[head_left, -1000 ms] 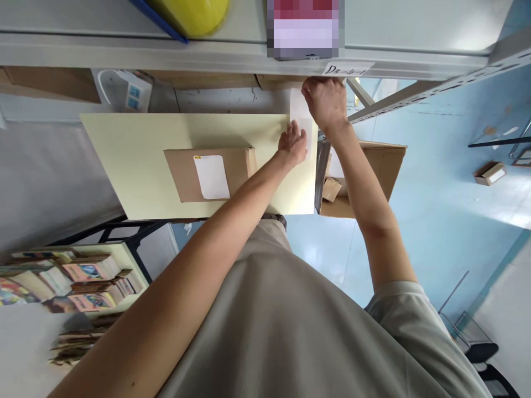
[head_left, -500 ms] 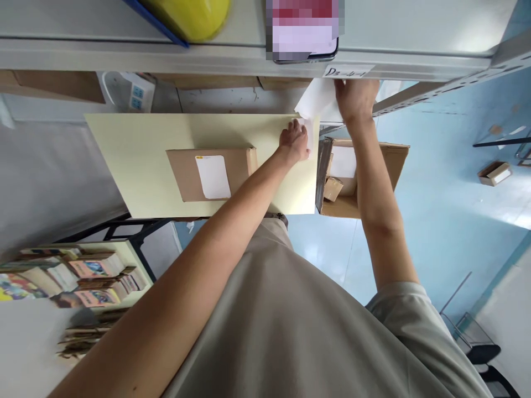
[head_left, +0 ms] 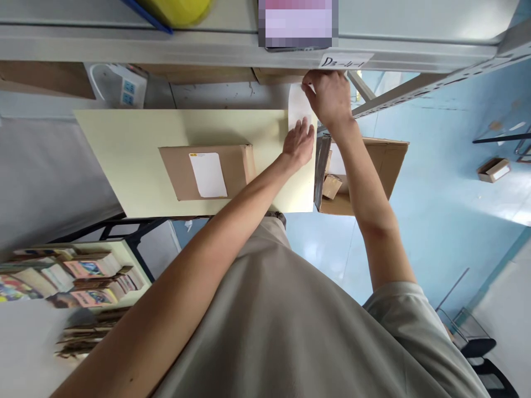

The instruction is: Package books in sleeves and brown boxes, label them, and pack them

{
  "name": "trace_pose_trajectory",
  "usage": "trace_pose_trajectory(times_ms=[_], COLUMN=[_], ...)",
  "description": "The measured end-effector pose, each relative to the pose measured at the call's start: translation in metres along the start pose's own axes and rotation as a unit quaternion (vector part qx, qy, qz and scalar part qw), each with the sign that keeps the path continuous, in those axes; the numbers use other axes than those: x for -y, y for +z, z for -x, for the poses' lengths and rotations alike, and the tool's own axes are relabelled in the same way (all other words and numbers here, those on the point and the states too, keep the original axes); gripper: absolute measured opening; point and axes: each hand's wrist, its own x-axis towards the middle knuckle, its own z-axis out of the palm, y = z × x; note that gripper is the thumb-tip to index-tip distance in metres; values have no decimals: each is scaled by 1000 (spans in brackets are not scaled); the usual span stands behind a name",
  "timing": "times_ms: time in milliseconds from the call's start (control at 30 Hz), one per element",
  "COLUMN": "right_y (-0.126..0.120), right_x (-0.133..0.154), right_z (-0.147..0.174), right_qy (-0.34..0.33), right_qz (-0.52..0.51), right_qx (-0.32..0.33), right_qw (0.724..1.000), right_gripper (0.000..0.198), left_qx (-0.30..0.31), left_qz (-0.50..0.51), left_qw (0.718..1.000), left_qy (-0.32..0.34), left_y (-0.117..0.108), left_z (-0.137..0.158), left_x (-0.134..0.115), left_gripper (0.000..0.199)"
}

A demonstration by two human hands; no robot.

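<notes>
A white sheet of paper stands out at the right end of the pale yellow tabletop, reaching toward the shelf. My left hand lies on its near end with fingers stretched out. At the sheet's far end, my right hand pinches the edge between thumb and fingers, just under the shelf rim. To the left on the tabletop lies a flat cardboard box bearing a white label.
Above runs a grey metal shelf carrying a phone and a yellow object. An open carton stands right of the tabletop. A power strip sits behind it. Books fill a rack at lower left.
My right hand has moved left, bringing the paper over the tabletop's right end, where it now lies straighter. My left hand has shifted slightly, its fingers now flatter.
</notes>
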Motion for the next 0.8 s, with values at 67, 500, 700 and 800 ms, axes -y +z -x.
trace_pose_trajectory(times_ms=[67, 500, 700, 800], right_y=[2, 0, -24, -14], right_x=[0, -19, -37, -32], right_z=[-1, 0, 28, 23], right_qy=[-5, 35, 35, -19], right_qz=[-7, -14, -69, -74], right_qx=[16, -72, -121, -63], right_qw=[1000, 997, 990, 995], right_gripper=[16, 47, 46, 65], left_qx=[3, 45, 55, 52], left_qz=[13, -9, -48, -44], left_qw=[1000, 999, 997, 998], left_qy=[14, -5, 7, 1], left_y=[-1, -12, -9, -7], left_z=[-7, -15, -16, -16], left_x=[2, -1, 4, 3], left_gripper=[102, 126, 117, 122])
